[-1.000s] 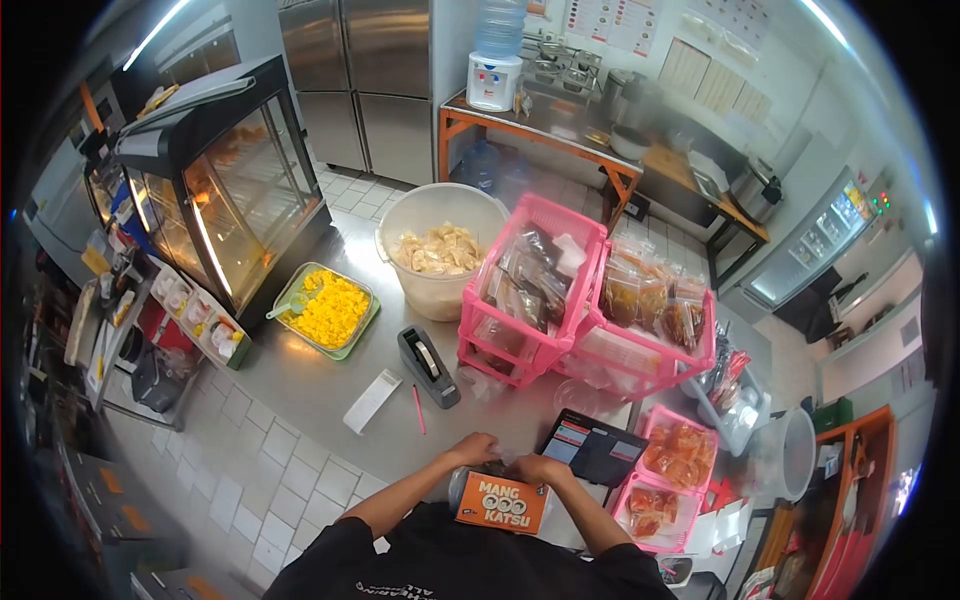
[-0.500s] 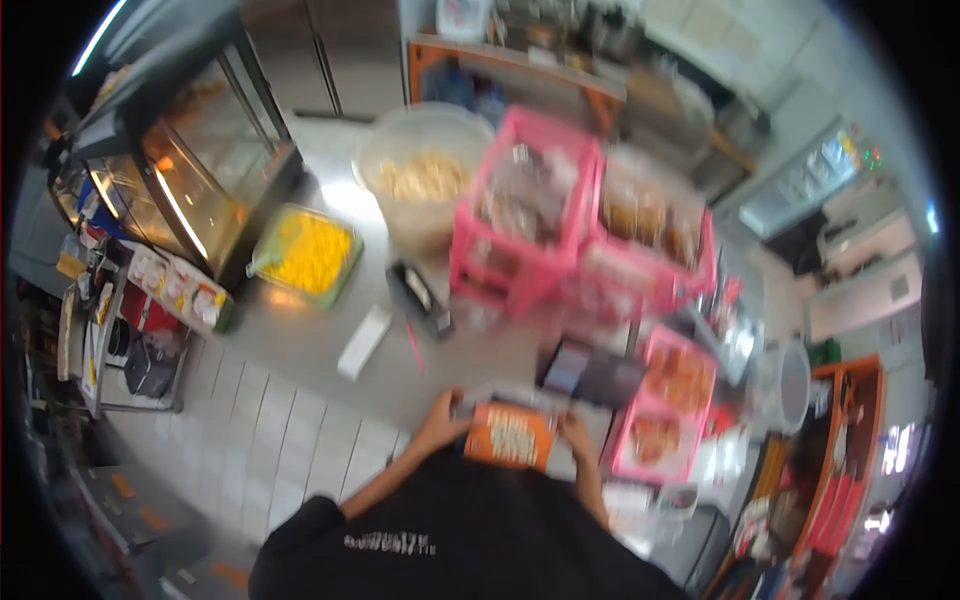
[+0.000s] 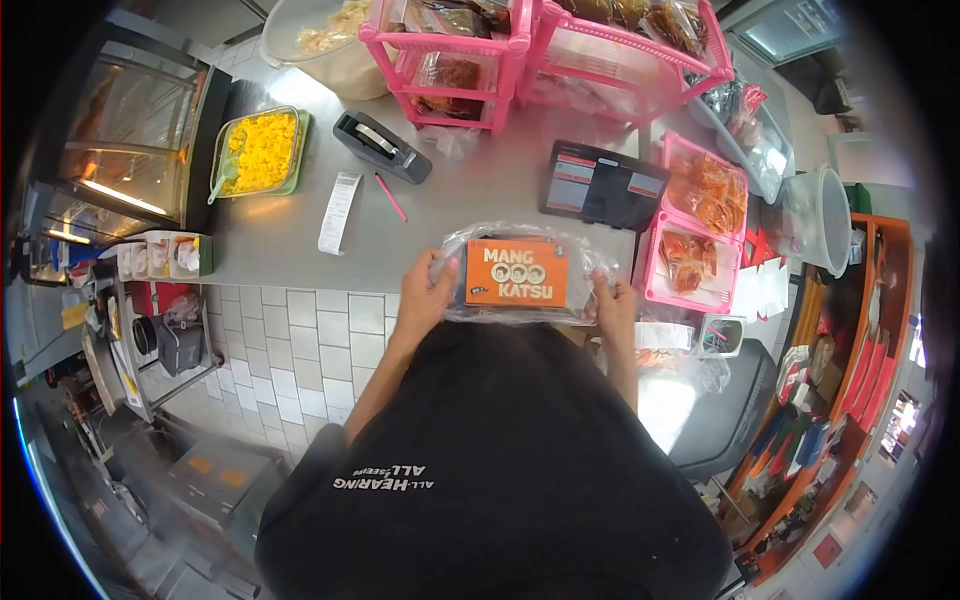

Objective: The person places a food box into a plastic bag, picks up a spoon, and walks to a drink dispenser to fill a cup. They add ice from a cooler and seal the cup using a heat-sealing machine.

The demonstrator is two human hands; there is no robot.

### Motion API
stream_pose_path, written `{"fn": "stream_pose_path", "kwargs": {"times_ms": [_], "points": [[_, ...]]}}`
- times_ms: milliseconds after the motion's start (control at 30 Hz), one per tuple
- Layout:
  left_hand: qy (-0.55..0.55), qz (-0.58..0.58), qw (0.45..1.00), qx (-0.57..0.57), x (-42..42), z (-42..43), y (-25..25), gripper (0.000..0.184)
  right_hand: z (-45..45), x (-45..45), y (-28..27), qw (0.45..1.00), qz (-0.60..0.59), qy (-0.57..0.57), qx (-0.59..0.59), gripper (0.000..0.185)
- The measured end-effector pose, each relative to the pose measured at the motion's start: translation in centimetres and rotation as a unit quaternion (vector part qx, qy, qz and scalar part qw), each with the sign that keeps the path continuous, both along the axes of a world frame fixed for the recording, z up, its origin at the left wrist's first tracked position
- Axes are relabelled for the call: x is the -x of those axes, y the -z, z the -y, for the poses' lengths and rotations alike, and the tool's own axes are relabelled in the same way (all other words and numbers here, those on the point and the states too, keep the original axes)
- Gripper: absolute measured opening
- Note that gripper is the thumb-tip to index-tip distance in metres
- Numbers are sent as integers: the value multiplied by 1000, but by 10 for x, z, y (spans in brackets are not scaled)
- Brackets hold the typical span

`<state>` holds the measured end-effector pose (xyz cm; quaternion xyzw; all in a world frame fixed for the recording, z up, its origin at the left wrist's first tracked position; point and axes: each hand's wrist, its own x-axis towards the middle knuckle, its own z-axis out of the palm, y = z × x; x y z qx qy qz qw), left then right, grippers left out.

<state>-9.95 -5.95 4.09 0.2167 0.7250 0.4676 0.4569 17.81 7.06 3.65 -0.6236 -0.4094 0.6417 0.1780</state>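
Observation:
An orange box [image 3: 516, 285] printed "MANG KATSU" lies flat in front of my body at the counter's near edge, with a clear plastic bag [image 3: 500, 232] around it. On the bag's left side, my left hand [image 3: 425, 297] is closed, gripping the plastic. My right hand [image 3: 613, 303] pinches the bag's right side. Whatever is beneath the box is hidden. Beyond the hands, a receipt [image 3: 340, 212], a pink pen [image 3: 391, 196] and a black tape dispenser [image 3: 382, 146] rest on the steel counter [image 3: 290, 245].
Pink racks [image 3: 520, 60] with packed food stand at the back. A dark tablet [image 3: 603, 187] lies near pink baskets [image 3: 652, 262] of bagged food. At left are a tray of yellow food [image 3: 262, 152] and a glass display warmer [image 3: 135, 140]. A grey stool [image 3: 735, 400] stands at right.
My view has tilted down and sharpened, so the counter items sit higher in it. Both hands still hold the bag with the orange box, now higher in view.

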Motion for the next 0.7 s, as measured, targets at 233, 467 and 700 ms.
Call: {"fn": "stream_pose_path", "kwargs": {"times_ms": [233,467,700], "points": [[141,-149,952,-226,16,1,-68,21,-10,24,-84,944,-294,-23,-148,21],[102,148,973,-144,2,-2,-116,23,-8,31,-118,939,-326,-89,-56,21],[65,126,986,-90,8,-12,-105,26,-85,-10,-96,943,-3,-206,-260,34]]}}
